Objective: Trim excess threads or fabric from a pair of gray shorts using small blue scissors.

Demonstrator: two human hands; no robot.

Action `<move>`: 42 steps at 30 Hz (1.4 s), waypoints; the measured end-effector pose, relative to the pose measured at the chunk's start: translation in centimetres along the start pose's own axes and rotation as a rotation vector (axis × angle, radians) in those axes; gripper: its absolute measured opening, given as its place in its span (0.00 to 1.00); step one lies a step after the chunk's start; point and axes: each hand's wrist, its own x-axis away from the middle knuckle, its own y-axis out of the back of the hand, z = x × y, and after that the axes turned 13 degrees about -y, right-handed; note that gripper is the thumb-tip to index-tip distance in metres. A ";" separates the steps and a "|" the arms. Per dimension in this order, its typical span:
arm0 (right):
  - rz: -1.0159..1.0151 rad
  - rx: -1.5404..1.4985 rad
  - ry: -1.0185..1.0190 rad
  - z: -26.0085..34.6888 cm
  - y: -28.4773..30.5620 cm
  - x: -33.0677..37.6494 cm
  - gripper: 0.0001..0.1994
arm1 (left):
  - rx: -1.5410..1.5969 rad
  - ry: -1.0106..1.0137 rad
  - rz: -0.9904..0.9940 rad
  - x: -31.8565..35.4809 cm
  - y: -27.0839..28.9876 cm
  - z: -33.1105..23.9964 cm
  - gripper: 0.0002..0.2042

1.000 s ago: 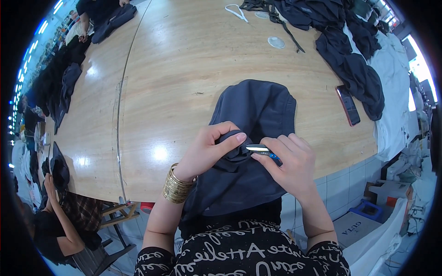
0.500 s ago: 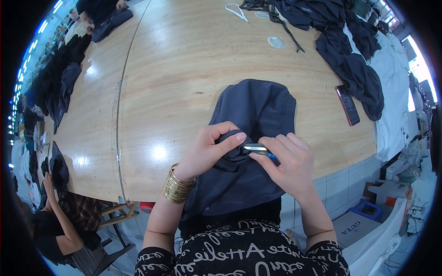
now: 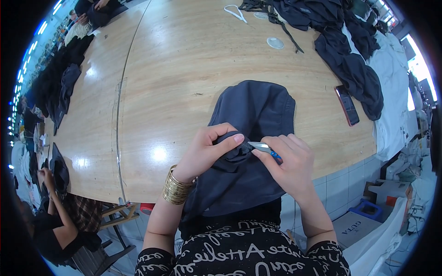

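Note:
A dark navy garment lies partly on the wooden table and hangs over its near edge toward my lap. My left hand pinches a bunched fold of it between thumb and fingers. Closed around a pair of small thread snips with blue handles is my right hand. The silver blades point left, their tips close beside the gathered cloth; whether they touch it I cannot tell. Gold bangles circle my left wrist.
A phone lies on the table to the right, beside piled dark garments. A white loop of cord lies at the far side. Co-workers handle dark cloth at the far left and near left.
The snips have shifted slightly right, and their blades are tilted more downward to the right. My left hand keeps its pinch on the cloth. The co-workers' hands have moved.

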 end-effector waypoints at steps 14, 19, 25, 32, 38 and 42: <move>0.105 -0.190 -0.082 0.0 -0.2 0.0 0.11 | 0.030 -0.047 0.029 0.1 0.3 -0.1 0.10; 0.116 -0.207 -0.086 0.2 -0.4 -0.1 0.11 | 0.059 -0.055 0.030 0.2 0.4 0.0 0.09; 0.116 -0.220 -0.083 0.3 -0.5 -0.1 0.10 | 0.079 -0.071 0.045 0.3 0.5 0.3 0.09; 0.116 -0.248 -0.140 0.3 -0.5 -0.1 0.09 | 0.086 -0.071 0.050 0.3 0.5 0.4 0.09; 0.056 -0.487 -0.323 -0.3 0.1 -0.3 0.09 | -0.047 -0.089 -0.012 1.4 2.4 -0.1 0.07; -0.109 -0.318 -0.574 -3.1 2.8 -0.8 0.07 | -0.955 -0.287 -0.294 3.4 8.7 -1.2 0.08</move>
